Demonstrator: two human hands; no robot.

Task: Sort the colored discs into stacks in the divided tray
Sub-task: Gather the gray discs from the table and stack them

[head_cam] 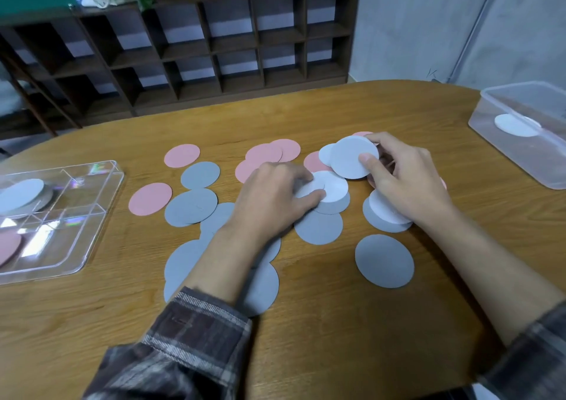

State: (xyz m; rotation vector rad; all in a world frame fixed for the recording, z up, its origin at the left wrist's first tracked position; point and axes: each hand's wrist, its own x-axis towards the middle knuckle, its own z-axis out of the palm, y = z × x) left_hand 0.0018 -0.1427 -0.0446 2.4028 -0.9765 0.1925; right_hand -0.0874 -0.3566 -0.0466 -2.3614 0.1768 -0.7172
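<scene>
Pink, grey and white discs lie scattered over the middle of the wooden table point(306, 323). My right hand point(407, 179) pinches a white disc point(352, 157), tilted up off the table, with thumb on its face. My left hand point(275, 197) pinches the edge of another white disc point(332, 186) lying on grey ones. A lone grey disc point(384, 261) lies nearer me. The clear divided tray point(88, 212) at the left holds a white-topped stack point(21, 194) in a far compartment and a pink disc point(7, 246) in a near one.
A clear plastic tub point(526, 154) at the far right holds a white disc point(511, 125). Pink discs point(182, 155) lie toward the table's far side. Behind the table stands a dark wooden cubby shelf point(190, 50).
</scene>
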